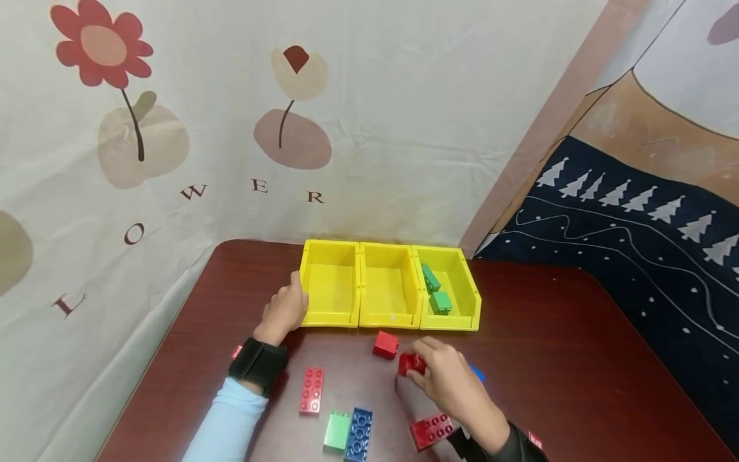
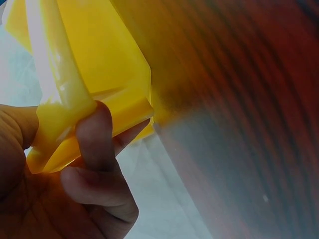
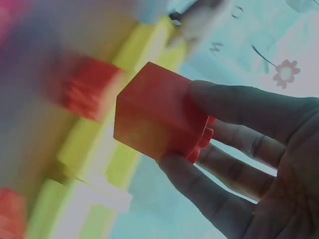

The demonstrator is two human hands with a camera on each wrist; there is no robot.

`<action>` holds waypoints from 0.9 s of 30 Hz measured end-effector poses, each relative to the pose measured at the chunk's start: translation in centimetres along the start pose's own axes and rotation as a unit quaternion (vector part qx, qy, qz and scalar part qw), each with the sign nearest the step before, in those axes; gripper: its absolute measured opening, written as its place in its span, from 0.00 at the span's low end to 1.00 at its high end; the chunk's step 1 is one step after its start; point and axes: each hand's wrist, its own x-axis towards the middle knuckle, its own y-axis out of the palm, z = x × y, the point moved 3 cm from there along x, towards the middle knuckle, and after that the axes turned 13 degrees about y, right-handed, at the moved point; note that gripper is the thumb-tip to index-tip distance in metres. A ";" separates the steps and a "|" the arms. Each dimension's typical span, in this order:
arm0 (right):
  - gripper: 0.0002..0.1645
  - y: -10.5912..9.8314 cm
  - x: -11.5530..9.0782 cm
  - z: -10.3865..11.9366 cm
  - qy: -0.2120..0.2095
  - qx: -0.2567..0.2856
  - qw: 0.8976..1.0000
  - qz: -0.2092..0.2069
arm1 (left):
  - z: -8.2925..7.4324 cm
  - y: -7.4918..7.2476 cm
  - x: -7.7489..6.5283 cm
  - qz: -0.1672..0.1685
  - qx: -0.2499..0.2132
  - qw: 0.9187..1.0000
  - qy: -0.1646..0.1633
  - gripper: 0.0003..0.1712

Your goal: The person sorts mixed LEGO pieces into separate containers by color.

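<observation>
Left grip: we clasp the yellow bin by its left wall
Right grip: we pinch a red block
Red block: over the counter, in front of our bin

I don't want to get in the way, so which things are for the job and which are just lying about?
In the job, I think: right hand; red brick it holds; left hand; yellow bins it grips; probably two green bricks inside.

Lying loose, maybe needed too: three other red bricks; light green brick; dark blue brick; blue piece behind right hand.
</observation>
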 end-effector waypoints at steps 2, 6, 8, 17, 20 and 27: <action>0.18 -1.2 1.1 0.6 0.003 -0.004 1.000 -0.021 | 0.1 -0.2 0.0 -0.001 -0.001 1.000 0.000 0.30; 0.21 -3.4 3.7 1.6 0.003 -0.012 0.999 -0.050 | 0.3 -0.3 -0.2 -0.002 -0.005 1.000 -0.002 0.30; 0.21 -4.2 5.1 2.0 -0.002 -0.011 0.998 -0.061 | 0.3 -0.3 -0.3 -0.001 -0.007 1.000 -0.001 0.30; 0.17 -4.4 11.5 3.0 0.003 -0.009 0.999 -0.041 | 0.1 -0.4 -0.5 -0.021 -0.010 1.000 0.015 0.29; 0.17 -3.4 13.4 3.1 0.021 -0.009 0.999 -0.027 | 0.1 -0.4 -0.6 -0.022 -0.011 1.000 0.012 0.28; 0.14 -1.5 16.7 3.1 0.040 -0.016 0.999 -0.011 | 0.1 0.2 -1.0 -0.028 -0.016 0.999 0.012 0.28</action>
